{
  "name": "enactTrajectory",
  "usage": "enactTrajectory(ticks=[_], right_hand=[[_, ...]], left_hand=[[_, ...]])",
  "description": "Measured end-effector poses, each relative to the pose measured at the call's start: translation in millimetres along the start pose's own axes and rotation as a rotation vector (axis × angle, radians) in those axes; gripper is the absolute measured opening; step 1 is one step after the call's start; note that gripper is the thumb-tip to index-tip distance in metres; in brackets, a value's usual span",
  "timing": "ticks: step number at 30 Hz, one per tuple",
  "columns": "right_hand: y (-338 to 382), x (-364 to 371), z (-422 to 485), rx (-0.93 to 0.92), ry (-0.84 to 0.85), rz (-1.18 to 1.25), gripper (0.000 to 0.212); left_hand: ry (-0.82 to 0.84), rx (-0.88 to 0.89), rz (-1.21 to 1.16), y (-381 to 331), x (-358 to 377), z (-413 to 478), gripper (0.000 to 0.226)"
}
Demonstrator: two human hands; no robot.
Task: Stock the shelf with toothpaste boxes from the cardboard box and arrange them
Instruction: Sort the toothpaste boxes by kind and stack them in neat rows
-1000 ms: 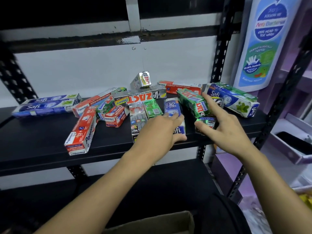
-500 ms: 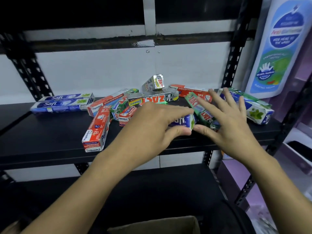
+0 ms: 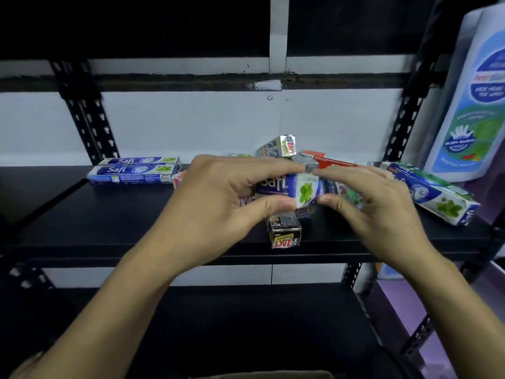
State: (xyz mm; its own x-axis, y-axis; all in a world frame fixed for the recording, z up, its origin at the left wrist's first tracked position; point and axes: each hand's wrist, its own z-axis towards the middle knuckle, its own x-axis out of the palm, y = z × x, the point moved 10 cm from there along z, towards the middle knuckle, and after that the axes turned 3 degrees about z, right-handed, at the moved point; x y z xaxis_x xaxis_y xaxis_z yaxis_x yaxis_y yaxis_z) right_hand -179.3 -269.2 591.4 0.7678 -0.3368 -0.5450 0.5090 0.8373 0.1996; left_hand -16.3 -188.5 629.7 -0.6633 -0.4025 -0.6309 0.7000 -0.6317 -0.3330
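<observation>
**Both hands on one Safi box over the middle shelf**

Nearest you, at the bottom edge, a strip of the brown cardboard box (image 3: 259,375) shows; the rest is cut off. Above it lies a dark lower shelf (image 3: 218,324), matte and flat.

Your two forearms reach up to the black shelf (image 3: 109,228). Your left hand (image 3: 218,203) grips one blue Safi box (image 3: 276,184), thumb under it and fingers curled over the top. Your right hand (image 3: 382,214) pinches the same box at its white mint-leaf end, thumb below and fingers above. The box is held sideways, just above the shelf board. What sits under your right palm is blurred.

Directly beneath the held box, one dark ZACT box (image 3: 284,233) lies with its square end towards you at the shelf's front lip.

Further back on the left, two long Safi boxes (image 3: 134,170) lie stacked, glossy blue card. On the right, what looks like two more Safi cartons (image 3: 434,198) lie at an angle, their corners dented. Your hands hide most of the pile between them.

At the back, one silvery ZACT box (image 3: 278,146) sits tilted and one red box (image 3: 330,161) lies flat. Two black perforated uprights (image 3: 87,119) stand against the white wall. A large bottle-shaped sign (image 3: 475,105) is cut off at the right, its print blurred.
</observation>
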Motion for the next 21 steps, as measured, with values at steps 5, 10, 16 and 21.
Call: enactTrajectory(ticks=[5, 10, 16, 21], right_hand=[[25.6, 34.4, 31.5, -0.047, 0.025, 0.103, 0.036], [62.9, 96.7, 58.8, -0.093, 0.076, 0.266, 0.035], [111.8, 179.5, 83.8, -0.112, 0.221, 0.384, 0.036], [139.7, 248.8, 80.4, -0.140, 0.515, 0.327, 0.035]], left_hand=[[-0.096, -0.023, 0.106, 12.4, -42.7, -19.7, 0.038], [-0.167, -0.074, 0.303, 28.9, -85.7, -53.0, 0.039], [-0.243, -0.168, 0.495, 51.9, -131.2, -94.1, 0.040], [-0.206, -0.219, 0.585, 93.6, -126.3, -120.9, 0.036]])
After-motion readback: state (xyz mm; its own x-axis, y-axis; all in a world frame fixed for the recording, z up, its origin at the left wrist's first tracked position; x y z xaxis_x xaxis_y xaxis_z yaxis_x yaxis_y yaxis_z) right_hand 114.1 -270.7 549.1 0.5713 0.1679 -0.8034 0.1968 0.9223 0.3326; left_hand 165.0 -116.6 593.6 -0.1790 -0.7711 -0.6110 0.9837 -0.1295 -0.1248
